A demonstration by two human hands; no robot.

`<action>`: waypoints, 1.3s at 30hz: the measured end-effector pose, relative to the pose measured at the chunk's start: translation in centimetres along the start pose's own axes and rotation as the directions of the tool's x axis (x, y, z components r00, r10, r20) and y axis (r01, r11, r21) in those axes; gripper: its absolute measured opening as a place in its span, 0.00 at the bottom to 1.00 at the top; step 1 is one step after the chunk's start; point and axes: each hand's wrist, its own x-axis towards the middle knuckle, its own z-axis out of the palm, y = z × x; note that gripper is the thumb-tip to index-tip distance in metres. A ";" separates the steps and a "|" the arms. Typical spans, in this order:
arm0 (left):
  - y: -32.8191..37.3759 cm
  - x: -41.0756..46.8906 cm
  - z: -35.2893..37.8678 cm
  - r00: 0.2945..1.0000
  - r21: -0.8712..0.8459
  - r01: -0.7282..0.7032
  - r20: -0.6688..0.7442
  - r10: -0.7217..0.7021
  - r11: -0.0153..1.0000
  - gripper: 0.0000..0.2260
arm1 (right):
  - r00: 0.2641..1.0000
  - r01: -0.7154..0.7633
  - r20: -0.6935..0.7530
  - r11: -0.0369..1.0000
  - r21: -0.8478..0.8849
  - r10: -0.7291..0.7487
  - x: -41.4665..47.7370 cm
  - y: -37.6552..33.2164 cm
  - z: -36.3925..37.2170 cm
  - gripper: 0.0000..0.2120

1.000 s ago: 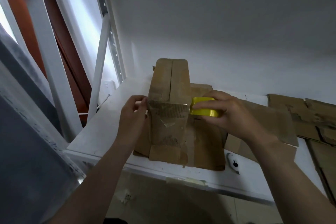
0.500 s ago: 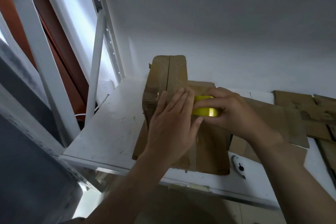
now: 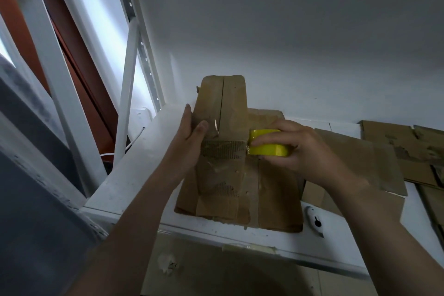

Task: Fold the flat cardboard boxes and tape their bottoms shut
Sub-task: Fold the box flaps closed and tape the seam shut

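A folded-up brown cardboard box (image 3: 223, 108) stands on the white table (image 3: 134, 175), its closed bottom flaps facing me with a seam down the middle. My left hand (image 3: 189, 137) lies flat against the box's left edge, thumb on the flap face, fingers straight. My right hand (image 3: 295, 149) grips a yellow tape roll (image 3: 266, 146) at the box's right edge. A strip of clear tape runs across the flaps between the two hands.
Flat cardboard sheets (image 3: 396, 151) lie to the right and under the box. A small white cutter (image 3: 314, 221) rests near the table's front edge. A white shelf frame (image 3: 129, 79) stands at the left, a white wall behind.
My left hand lay spread over the flaps half a second ago; it has slid left to the box's left edge. The tape roll stays at the right edge.
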 end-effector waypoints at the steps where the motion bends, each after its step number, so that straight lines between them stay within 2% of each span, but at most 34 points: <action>1: 0.1 -0.1 0.0 1.000 -0.019 0.014 0.011 -0.014 1.000 0.32 | 1.000 -0.003 -0.005 1.000 0.006 0.003 -0.1 0.0 0.0 0.15; 3: 0.4 -0.5 0.1 1.000 -0.054 0.013 0.020 -0.011 0.998 0.36 | 1.000 -0.003 -0.021 1.000 0.001 0.003 -0.2 -0.1 -0.2 0.15; 5: 0.5 -1.1 0.5 0.998 -0.040 -0.056 -0.027 0.055 0.998 0.37 | 0.999 -0.031 -0.013 0.999 0.022 0.031 -0.1 -0.2 -0.6 0.18; 7: 0.4 -1.4 1.1 0.993 0.044 -0.086 -0.079 0.090 0.995 0.40 | 0.990 -0.131 0.065 0.990 0.044 0.128 0.1 -0.8 -1.1 0.28; 10: 0.1 -1.4 1.4 0.989 0.176 -0.063 -0.120 0.084 0.982 0.46 | 0.944 -0.275 0.175 0.960 -0.050 0.280 0.8 -2.0 -0.7 0.40; 14: -0.3 -1.4 1.1 0.978 0.242 -0.084 -0.165 0.126 0.967 0.53 | 0.935 -0.341 0.037 0.922 -0.182 0.353 2.6 -3.8 1.1 0.45; 16: -0.8 -1.4 0.7 0.964 0.232 -0.095 -0.221 0.148 0.968 0.55 | 0.953 -0.299 -0.066 0.894 -0.334 0.295 3.4 -4.1 2.2 0.46; 18: -1.3 -1.5 0.1 0.965 0.132 -0.106 -0.226 0.134 0.986 0.55 | 0.965 -0.260 -0.096 0.888 -0.380 0.242 3.9 -3.9 2.8 0.42; 22: -2.2 -1.3 -1.1 0.974 -0.114 -0.112 -0.209 0.086 0.987 0.46 | 0.959 -0.283 -0.073 0.911 -0.300 0.274 4.1 -3.2 2.8 0.29; 26: -2.9 -1.4 -2.0 0.981 -0.171 -0.096 -0.182 0.065 0.981 0.33 | 0.944 -0.325 -0.016 0.921 -0.214 0.329 4.1 -3.3 2.3 0.25; 29: -3.7 -2.0 -2.1 0.955 -0.126 -0.143 -0.276 0.104 0.982 0.23 | 0.934 -0.346 0.013 0.916 -0.204 0.356 4.1 -3.3 2.1 0.26; 33: -4.7 -3.0 -1.5 0.851 -0.152 -0.171 -0.521 0.068 0.973 0.07 | 0.935 -0.348 0.001 0.919 -0.185 0.355 4.3 -3.9 2.6 0.25; 39: -4.3 -3.1 -0.9 0.801 0.057 -0.155 -0.577 0.159 0.986 0.08 | 0.937 -0.342 -0.005 0.917 -0.204 0.348 4.6 -4.6 3.2 0.25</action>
